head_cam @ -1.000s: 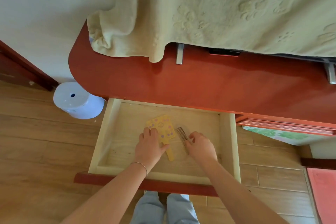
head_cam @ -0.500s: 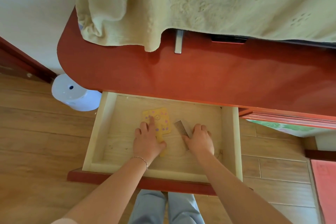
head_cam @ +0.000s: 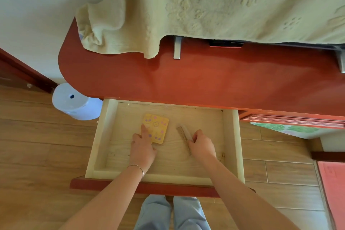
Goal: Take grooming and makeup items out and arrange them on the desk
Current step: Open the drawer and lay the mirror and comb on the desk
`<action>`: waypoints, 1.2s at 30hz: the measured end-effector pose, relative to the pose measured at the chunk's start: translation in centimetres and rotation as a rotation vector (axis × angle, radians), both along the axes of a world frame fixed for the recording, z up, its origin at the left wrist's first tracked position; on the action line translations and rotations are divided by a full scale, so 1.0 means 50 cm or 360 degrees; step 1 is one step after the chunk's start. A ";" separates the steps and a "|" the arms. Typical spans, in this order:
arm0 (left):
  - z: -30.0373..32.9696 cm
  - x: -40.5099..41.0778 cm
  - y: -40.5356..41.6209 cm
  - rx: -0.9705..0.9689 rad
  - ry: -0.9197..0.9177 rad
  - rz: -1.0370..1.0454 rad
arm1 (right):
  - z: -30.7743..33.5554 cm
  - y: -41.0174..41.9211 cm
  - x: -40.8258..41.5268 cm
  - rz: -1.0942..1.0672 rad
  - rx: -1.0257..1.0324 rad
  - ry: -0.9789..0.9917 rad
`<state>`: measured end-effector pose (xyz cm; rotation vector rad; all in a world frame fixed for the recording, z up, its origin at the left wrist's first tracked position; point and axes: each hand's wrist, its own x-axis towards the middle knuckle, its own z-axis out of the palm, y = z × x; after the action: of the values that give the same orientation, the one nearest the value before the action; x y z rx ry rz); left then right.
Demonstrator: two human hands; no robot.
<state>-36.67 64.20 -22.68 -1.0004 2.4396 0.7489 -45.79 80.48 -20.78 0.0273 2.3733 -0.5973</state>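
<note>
A pale wooden drawer [head_cam: 231, 147] stands pulled out under the red desk top [head_cam: 205, 80]. Inside lie a yellow hand mirror [head_cam: 158, 126] with purple flower prints and a brown comb [head_cam: 182, 133]. My left hand [head_cam: 142, 148] covers the mirror's handle; its index finger lies straight along the mirror's left edge and the other fingers curl over the hidden handle. My right hand [head_cam: 202, 145] pinches the comb at its near half, thumb and fingers on either side.
A pale green towel [head_cam: 205, 2] drapes over the back of the desk. A white round device [head_cam: 74, 101] stands on the wood floor at the left. A second drawer [head_cam: 291, 119] is slightly open at the right. A pink mat [head_cam: 334, 192] lies far right.
My left hand slid up over the mirror's handle, which is now hidden. My right hand closed round the comb. The camera view shifted slightly.
</note>
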 end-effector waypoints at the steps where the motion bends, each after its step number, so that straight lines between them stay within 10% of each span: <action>1: 0.003 0.001 -0.004 0.0017 -0.0023 0.0006 | 0.005 0.003 0.001 -0.0028 -0.0028 -0.0013; 20: 0.113 0.019 -0.013 0.0806 0.0304 -0.0258 | 0.149 0.071 -0.027 -0.0158 -0.0557 -0.0207; 36: 0.261 -0.205 0.081 0.0305 0.1102 -0.0682 | 0.269 0.114 -0.227 -0.0985 -0.1395 0.0031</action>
<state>-46.92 68.27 -9.65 -0.1169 2.9116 1.2899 -57.15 86.18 -7.31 0.3694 1.9023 -1.8758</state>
